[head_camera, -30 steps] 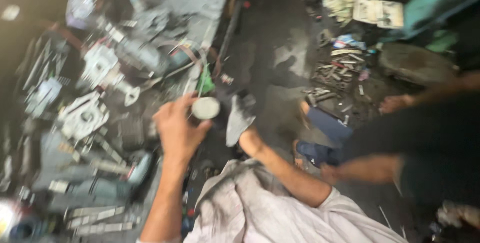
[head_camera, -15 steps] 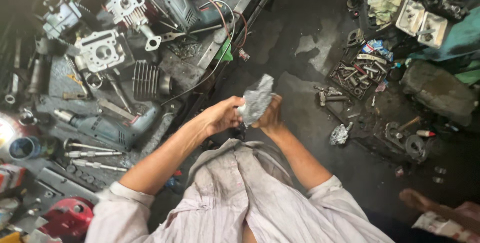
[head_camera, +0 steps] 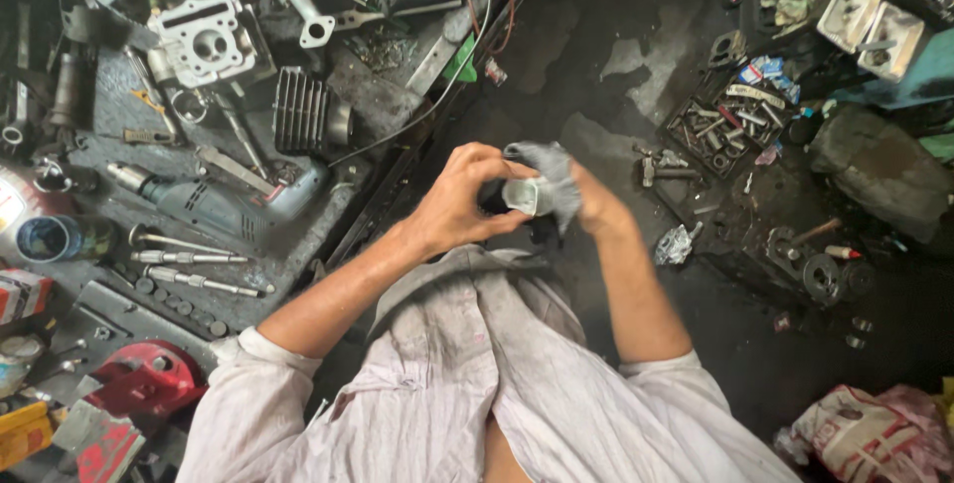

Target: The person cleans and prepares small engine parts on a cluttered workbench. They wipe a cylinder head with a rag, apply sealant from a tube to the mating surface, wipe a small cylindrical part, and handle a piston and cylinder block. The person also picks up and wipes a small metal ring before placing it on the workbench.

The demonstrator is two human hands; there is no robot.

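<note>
My left hand [head_camera: 459, 197] is curled around a small pale round metal part [head_camera: 524, 197], held in front of my chest. A grey rag [head_camera: 553, 167] is pressed over that part by my right hand [head_camera: 593, 202], which is mostly hidden under the cloth. Both hands meet above the dark greasy floor, just right of the workbench edge. My pale stained shirt [head_camera: 467, 384] fills the bottom of the view.
The workbench [head_camera: 378, 95] at left carries a power drill [head_camera: 214, 207], a finned cylinder [head_camera: 301, 110], an engine head [head_camera: 206, 43], bolts and cables. A parts tray [head_camera: 717, 123], gears [head_camera: 815, 272] and a crumpled bag [head_camera: 863, 433] lie on the floor at right.
My left hand drew back from the bench with the round part and met my right hand. The rag now wraps the part, and another person's arm at right has left the view.
</note>
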